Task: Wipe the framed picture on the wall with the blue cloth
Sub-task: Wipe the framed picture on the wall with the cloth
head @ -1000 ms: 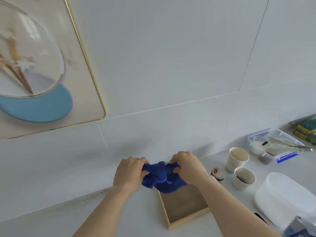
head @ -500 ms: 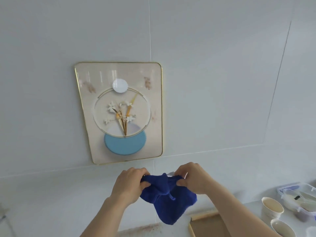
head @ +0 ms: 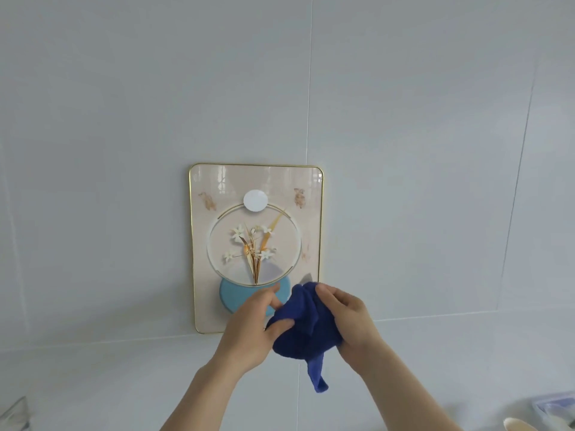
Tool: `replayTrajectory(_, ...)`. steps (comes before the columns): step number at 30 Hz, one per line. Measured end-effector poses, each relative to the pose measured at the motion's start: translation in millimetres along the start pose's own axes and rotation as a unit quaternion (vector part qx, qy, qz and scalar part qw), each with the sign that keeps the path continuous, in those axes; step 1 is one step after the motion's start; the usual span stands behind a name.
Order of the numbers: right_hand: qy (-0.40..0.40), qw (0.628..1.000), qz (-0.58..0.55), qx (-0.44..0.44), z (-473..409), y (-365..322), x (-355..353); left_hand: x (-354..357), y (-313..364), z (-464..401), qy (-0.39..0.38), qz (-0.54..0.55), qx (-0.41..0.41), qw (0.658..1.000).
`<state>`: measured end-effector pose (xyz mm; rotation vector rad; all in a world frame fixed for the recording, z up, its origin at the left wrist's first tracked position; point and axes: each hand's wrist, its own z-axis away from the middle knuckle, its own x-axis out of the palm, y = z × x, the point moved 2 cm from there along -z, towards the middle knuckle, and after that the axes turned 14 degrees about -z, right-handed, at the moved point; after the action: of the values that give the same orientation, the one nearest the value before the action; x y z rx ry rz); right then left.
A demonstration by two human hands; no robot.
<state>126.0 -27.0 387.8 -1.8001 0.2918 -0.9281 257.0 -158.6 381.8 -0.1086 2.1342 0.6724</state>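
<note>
The framed picture (head: 255,213) hangs on the pale tiled wall at centre, with a thin gold frame, a flower motif in a ring and a light blue disc below. The dark blue cloth (head: 303,328) is bunched between both hands in front of the picture's lower right corner, one tail hanging down. My left hand (head: 252,328) grips the cloth's left side. My right hand (head: 347,318) grips its right side. The hands and cloth hide the picture's bottom right part.
Large pale wall tiles (head: 420,150) with thin seams fill the view. At the bottom right edge, a clear plastic container with a blue rim (head: 557,405) and the rim of a paper cup (head: 519,426) peek in. A grey object (head: 14,413) sits at bottom left.
The view has swung up and left from the counter to the wall, centring the picture. Both hands have lifted the cloth from over the wooden tray up to the picture's lower right corner.
</note>
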Motion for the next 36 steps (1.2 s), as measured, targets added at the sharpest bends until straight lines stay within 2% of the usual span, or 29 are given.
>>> replayTrajectory(3,-0.002,0.996,-0.092,0.003,-1.3,1.7,18.9,1.3,17.9,-7.2,0.031,0.038,0.012,0.999)
replayTrajectory(5,-0.036,0.994,-0.103,0.014,-2.0,2.0,27.2,3.2,22.2,-9.5,0.074,0.052,-0.012,0.996)
replayTrajectory(8,-0.103,0.992,-0.061,0.039,-2.8,1.9,29.7,7.7,22.1,-11.7,0.121,0.064,-0.041,0.990)
replayTrajectory(13,-0.118,0.992,0.053,-0.006,-10.1,0.0,16.8,16.5,21.0,-17.7,0.137,0.045,-0.040,0.989)
replayTrajectory(15,-0.101,0.987,0.119,-0.047,-14.7,-2.2,12.8,18.2,15.7,-22.8,0.123,0.034,-0.034,0.991)
replayTrajectory(18,-0.027,0.968,0.219,-0.116,-34.1,-9.4,6.3,19.4,2.2,-33.6,0.120,0.036,-0.020,0.992)
replayTrajectory(20,0.031,0.960,0.220,-0.168,-52.0,-17.4,2.0,17.1,-6.0,-41.1,0.159,0.035,-0.004,0.987)
replayTrajectory(23,0.049,0.951,0.193,-0.236,-78.6,-34.8,3.0,12.2,-17.0,-57.3,0.238,-0.041,0.014,0.970)
replayTrajectory(29,0.025,0.874,0.268,-0.404,-122.1,-55.7,25.5,8.2,-25.7,-105.0,0.274,-0.227,0.081,0.931)
replayTrajectory(33,0.035,0.792,0.358,-0.493,-155.2,-41.7,32.3,7.4,-24.7,-136.7,0.270,-0.316,0.087,0.905)
replayTrajectory(36,0.065,0.735,0.432,-0.518,-171.1,-25.2,30.9,13.7,-31.5,-152.8,0.269,-0.356,0.079,0.891)
